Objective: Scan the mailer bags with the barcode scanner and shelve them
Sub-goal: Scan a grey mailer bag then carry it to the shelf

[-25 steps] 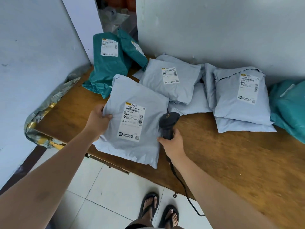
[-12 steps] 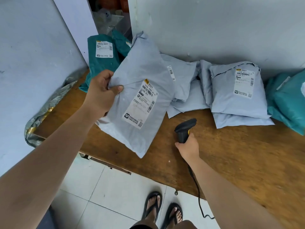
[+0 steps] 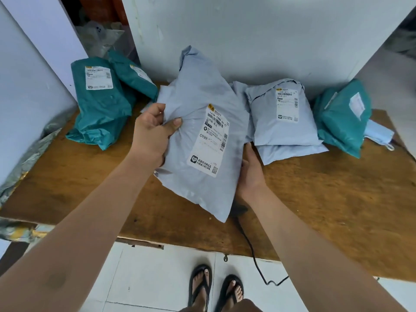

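Gripping a grey mailer [image 3: 198, 122] by its left edge, the left hand [image 3: 150, 136] holds it above the table's [image 3: 337, 210] front edge. The right hand [image 3: 251, 174] lies flat against its right edge, fingers hidden behind. The scanner [image 3: 239, 209] lies on the table under that wrist, mostly hidden.

Held above the table [image 3: 326, 199] between both hands: one mailer bag [image 3: 202, 131]. Behind it to the right, two stacked bags [image 3: 281, 122] against the wall. At far left, a leaning pair of bags [image 3: 99, 109]; at far right, another bag [image 3: 342, 118]. Under the held bag, near the front edge, the scanner [image 3: 239, 209].
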Demonstrator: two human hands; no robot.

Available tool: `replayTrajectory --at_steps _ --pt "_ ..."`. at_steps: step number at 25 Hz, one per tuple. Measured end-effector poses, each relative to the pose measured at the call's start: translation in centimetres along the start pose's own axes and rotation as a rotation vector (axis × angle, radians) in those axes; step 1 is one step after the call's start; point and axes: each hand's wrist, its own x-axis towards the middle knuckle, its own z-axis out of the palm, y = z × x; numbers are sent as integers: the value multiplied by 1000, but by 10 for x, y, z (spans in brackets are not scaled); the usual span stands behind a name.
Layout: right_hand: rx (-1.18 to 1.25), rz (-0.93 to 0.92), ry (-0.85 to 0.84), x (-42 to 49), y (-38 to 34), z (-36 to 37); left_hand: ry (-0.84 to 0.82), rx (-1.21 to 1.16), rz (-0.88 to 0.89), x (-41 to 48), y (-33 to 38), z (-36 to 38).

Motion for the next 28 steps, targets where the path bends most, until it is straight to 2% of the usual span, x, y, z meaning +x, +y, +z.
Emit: replayTrajectory --at_steps 2,5,13,17,23,28 --pt "27 -2 -68 -12 -5 -7 -47 -65 -17 0 -1 17" --pt "21 -125 -68 -33 -27 -41 -145 -121 -44 0 -7 50" --pt "16 -471 376 -158 -112 -179 -544 -162 -153 -56 -20 215" --pt "-21 -635 523 -255 -150 -278 -729 -160 -233 -132 -29 332" --pt "-19 -848 706 -407 -202 -420 -927 -234 -226 -288 -23 507" --pt "-30 -959 738 -475 -254 -503 -984 -279 -230 -348 -16 610"
